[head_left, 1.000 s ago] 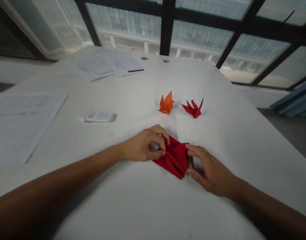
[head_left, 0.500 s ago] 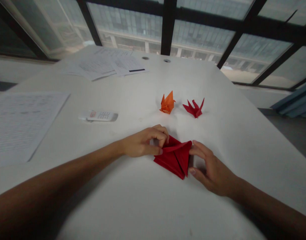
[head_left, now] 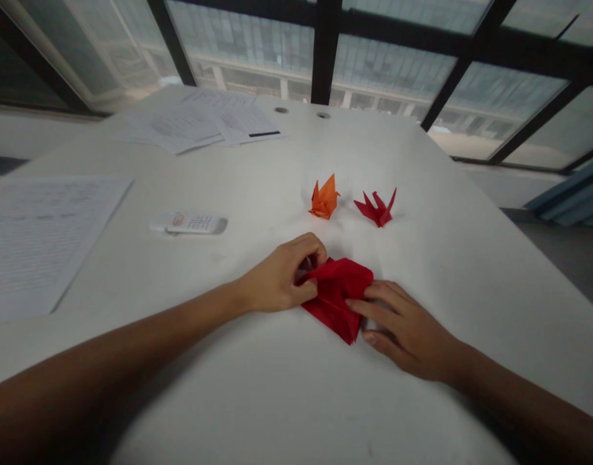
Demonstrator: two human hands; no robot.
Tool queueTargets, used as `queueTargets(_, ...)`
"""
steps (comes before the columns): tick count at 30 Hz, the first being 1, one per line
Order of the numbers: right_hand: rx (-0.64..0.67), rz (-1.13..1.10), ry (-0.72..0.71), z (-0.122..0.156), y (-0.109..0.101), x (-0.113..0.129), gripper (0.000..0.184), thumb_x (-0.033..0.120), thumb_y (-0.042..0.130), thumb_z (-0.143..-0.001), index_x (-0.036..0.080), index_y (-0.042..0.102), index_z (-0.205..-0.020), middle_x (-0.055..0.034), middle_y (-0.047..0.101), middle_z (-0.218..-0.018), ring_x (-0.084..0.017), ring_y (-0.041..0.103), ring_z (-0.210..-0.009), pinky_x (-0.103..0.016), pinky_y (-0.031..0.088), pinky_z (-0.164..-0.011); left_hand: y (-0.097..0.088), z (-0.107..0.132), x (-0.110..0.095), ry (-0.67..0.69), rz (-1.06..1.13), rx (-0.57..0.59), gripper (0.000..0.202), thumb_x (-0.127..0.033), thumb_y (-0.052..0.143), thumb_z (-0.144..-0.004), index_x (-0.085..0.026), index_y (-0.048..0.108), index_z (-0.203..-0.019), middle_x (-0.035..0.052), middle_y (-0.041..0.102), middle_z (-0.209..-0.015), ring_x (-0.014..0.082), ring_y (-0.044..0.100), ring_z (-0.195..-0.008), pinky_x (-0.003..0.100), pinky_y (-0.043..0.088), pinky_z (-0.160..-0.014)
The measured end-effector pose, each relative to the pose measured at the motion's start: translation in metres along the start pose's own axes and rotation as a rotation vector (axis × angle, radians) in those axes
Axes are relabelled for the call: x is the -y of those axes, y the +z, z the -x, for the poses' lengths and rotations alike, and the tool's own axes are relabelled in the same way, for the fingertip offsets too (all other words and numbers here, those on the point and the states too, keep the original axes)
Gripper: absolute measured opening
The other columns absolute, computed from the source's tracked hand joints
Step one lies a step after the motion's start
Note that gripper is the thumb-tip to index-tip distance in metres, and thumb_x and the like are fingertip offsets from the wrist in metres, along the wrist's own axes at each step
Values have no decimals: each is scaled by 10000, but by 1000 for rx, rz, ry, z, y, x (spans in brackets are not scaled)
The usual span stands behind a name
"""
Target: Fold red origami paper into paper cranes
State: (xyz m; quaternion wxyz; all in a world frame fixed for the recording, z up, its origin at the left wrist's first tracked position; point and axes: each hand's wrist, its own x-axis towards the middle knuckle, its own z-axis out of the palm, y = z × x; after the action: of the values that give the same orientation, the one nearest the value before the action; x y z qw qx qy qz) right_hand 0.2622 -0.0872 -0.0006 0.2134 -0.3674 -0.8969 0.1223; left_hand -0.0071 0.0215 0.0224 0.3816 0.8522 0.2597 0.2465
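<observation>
A folded sheet of red origami paper (head_left: 336,284) lies on the white table between my hands. My left hand (head_left: 291,274) pinches its left edge between thumb and curled fingers, hiding that corner. On the paper's right side rests my right hand (head_left: 405,329), fingers apart, one fingertip pressing on the upper layer and the thumb near the lower right edge. Just beyond stand two folded paper cranes, an orange crane (head_left: 324,197) and a red crane (head_left: 376,208).
A white remote control (head_left: 194,223) lies left of my hands. One printed sheet (head_left: 49,239) is at the far left, and several papers (head_left: 194,123) overlap at the back. The table's right edge slopes away beside a window (head_left: 393,77) with dark frames.
The upper flap of the red paper has opened and flattened, covering the slit that showed before. My right fingers have moved left onto the paper; my left hand keeps its pinch.
</observation>
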Motion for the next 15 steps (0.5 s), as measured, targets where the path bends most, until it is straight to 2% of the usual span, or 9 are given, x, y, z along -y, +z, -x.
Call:
queueTargets(4, 3, 26, -10, 1, 2, 1, 461, 401, 521, -1042, 209, 492, -1461, -152, 589, -1271, -311, 547, -1186, -523, 508, -1007, 10, -1, -10, -30, -131, -19, 240, -234, 689, -817, -197, 560, -1016, 23, 589, -1042, 162, 564, -859, 306, 471, -799)
queueTargets(8, -70, 34, 5, 0, 3, 2, 531, 419, 530, -1038, 129, 418, -1469, -195, 599, -1285, -318, 543, -1205, -531, 501, -1029, 18, -3, -11, -92, -215, -17, 137, -308, 653, -915, -194, 604, -974, 20, 625, -977, 173, 593, -846, 314, 460, -785)
queueTargets(12, 24, 51, -15, -3, 2, 3, 445, 413, 539, -1036, 214, 540, -1434, -146, 596, -1238, -313, 542, -1168, -527, 507, -991, 17, -6, -12, -215, -264, -75, 191, -348, 616, -941, -180, 607, -852, 22, 640, -840, 173, 590, -730, 304, 450, -702)
queueTargets(15, 34, 42, -17, -4, 0, 5, 394, 421, 549, -1030, 225, 627, -1363, -142, 577, -1230, -315, 534, -1173, -527, 499, -995, 14, -9, -14, -265, -266, -114, 209, -373, 619, -932, -177, 646, -865, 34, 665, -808, 188, 607, -721, 305, 467, -695)
